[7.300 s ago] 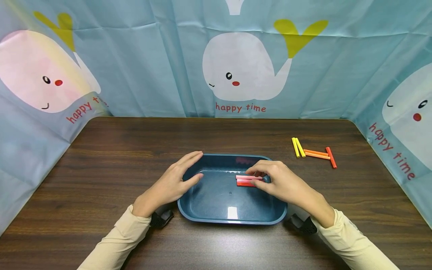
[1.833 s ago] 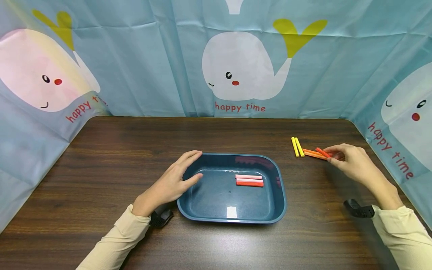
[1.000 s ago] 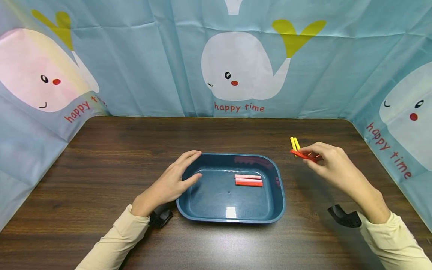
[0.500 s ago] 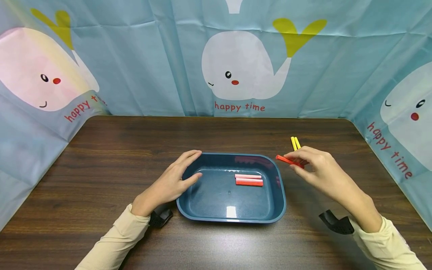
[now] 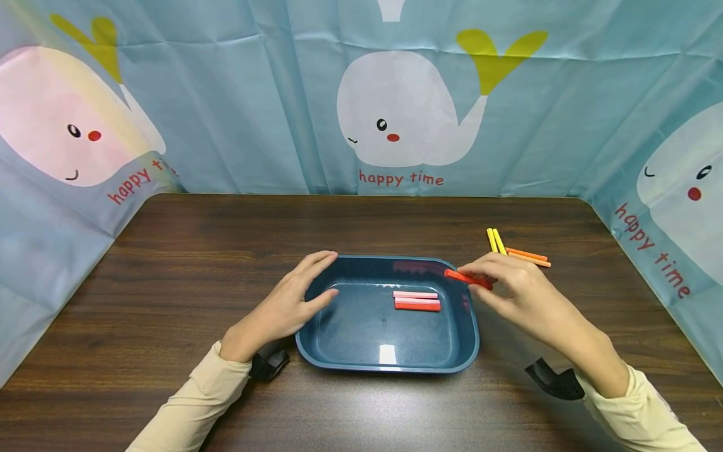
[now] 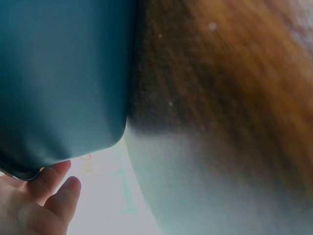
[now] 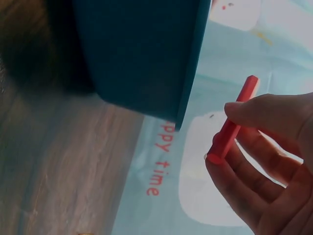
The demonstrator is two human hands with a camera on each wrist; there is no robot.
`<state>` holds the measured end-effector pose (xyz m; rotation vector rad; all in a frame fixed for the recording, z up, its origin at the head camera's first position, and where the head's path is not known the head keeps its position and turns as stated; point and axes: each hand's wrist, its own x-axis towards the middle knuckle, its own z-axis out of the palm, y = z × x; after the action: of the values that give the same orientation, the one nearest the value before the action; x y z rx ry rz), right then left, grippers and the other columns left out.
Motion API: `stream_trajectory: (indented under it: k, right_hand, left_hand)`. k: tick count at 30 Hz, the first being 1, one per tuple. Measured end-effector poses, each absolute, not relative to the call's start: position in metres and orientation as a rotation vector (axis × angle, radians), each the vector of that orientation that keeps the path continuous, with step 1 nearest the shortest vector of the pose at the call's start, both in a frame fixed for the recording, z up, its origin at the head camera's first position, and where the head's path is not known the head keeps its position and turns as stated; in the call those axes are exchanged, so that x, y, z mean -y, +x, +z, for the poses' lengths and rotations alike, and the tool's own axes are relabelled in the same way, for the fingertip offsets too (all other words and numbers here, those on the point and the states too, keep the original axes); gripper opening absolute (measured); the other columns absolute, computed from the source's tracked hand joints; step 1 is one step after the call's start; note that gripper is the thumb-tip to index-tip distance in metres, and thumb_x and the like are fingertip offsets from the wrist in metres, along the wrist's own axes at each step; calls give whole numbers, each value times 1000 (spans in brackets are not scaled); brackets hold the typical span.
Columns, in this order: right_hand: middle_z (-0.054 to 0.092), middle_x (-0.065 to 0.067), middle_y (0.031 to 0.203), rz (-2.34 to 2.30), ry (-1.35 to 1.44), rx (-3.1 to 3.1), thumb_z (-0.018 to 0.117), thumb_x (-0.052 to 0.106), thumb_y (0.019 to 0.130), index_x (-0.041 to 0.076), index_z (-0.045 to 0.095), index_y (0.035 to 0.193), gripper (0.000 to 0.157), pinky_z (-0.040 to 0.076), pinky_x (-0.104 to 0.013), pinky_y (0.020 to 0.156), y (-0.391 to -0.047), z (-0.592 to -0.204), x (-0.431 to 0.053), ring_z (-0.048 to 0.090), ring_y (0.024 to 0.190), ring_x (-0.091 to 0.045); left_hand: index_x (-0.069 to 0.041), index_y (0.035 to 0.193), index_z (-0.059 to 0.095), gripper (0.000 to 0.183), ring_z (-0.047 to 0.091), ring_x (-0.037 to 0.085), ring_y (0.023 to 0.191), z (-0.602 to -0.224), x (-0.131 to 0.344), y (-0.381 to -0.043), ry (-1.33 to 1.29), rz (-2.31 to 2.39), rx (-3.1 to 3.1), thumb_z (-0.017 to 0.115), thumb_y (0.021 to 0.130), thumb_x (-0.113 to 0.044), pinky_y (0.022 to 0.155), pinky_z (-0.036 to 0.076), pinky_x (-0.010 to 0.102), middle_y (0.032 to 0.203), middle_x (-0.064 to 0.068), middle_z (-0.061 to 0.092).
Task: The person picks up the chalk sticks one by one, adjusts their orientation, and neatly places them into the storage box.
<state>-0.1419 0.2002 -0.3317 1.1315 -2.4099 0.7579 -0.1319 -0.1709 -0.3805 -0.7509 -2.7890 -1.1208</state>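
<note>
Partly hidden behind the fingertips, a red stick (image 5: pixel 467 279) is pinched between thumb and fingers of the right hand (image 5: pixel 516 285), above the far right corner of the blue plastic bin (image 5: pixel 361 345); height over the rim unclear. Same hand covers part of that rim and the near ends of two yellow sticks (image 5: pixel 498 240) on the wooden table (image 5: pixel 141 301); two orange sticks (image 5: pixel 528 255) lie just beside these. Left hand (image 5: pixel 282 304) at the bin's left rim, fingers extended, thumb held wide of them; left wrist view cuts this hand off, glare washing out its lower part. Inside the bin, side by side: two pink sticks (image 5: pixel 415 295), one red stick nearest. Both wrist views show only outer bin walls, contents blocked.
</note>
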Motion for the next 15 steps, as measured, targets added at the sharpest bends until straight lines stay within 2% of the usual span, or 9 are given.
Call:
stream_trajectory:
  k: [15]
  right_hand:
    - [70,3,95,841,1234,2442,79,-9,73,6,73,107,37,44,-8,66,-139,-336,-181,58,77,-2]
  left_hand:
    - [-3,152,38,63,43,30,140,-380,171,-132,-753,-1116,2782,65,96,-17,111,39,53,152,12,42]
